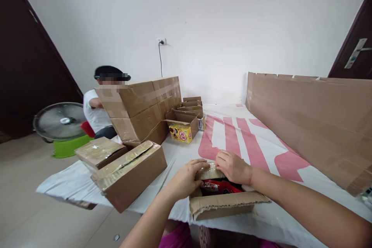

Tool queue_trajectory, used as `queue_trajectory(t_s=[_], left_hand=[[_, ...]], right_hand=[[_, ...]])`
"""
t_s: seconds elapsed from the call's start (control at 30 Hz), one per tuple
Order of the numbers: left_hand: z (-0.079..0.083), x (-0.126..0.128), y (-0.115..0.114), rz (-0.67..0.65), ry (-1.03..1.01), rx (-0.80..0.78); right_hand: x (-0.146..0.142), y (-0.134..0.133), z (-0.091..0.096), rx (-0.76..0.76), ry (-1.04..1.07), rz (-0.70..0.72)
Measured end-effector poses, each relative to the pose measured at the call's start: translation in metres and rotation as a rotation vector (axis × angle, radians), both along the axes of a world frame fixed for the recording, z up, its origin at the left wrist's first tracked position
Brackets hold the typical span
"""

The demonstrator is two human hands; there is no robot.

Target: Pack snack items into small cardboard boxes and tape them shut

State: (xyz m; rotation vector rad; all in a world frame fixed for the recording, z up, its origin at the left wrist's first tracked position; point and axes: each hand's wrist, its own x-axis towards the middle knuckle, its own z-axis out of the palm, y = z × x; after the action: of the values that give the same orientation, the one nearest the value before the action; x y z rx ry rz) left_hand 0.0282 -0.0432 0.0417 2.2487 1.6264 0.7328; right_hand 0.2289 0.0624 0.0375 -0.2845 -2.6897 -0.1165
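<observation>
An open cardboard box (pixel 222 214) lies close to me at the table's front edge, its near flap folded outward. Red packets (pixel 221 187) with white print show inside it. My left hand (pixel 188 178) is closed at the box's far left corner, thumb over the inside and fingers on the taped far flap (pixel 210 172). On the same flap, further right, my right hand (pixel 232 166) has its fingers curled over the edge. The right fingertips are partly hidden behind the hand.
Two taped cartons (pixel 133 178) stand on the left. Behind them rises a stack of boxes (pixel 142 104), with a person (pixel 99 108) beyond. A yellow printed box (pixel 180 133) stands by open cartons (pixel 190 118). A tall cardboard panel (pixel 308 124) borders the right side.
</observation>
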Motion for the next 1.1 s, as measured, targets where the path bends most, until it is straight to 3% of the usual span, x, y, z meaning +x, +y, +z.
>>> queue_trajectory(t_s=[0.23, 0.43, 0.63, 0.93, 1.1], left_hand=[[-0.006, -0.004, -0.001, 0.006, -0.021, 0.036], [-0.005, 0.0, 0.001, -0.043, -0.042, 0.036], [-0.006, 0.001, 0.002, -0.032, -0.024, 0.02], [-0.008, 0.002, 0.003, -0.031, -0.02, 0.041], [-0.006, 0.003, 0.003, -0.026, -0.029, 0.043]], right_hand=[[0.051, -0.009, 0.019, -0.239, -0.053, 0.092], [0.078, -0.015, 0.017, -0.357, 0.055, 0.061], [0.074, -0.019, 0.013, -0.371, 0.062, 0.063], [0.055, -0.035, 0.018, -0.623, 0.007, 0.155], [0.038, -0.043, 0.021, -0.638, 0.0, 0.106]])
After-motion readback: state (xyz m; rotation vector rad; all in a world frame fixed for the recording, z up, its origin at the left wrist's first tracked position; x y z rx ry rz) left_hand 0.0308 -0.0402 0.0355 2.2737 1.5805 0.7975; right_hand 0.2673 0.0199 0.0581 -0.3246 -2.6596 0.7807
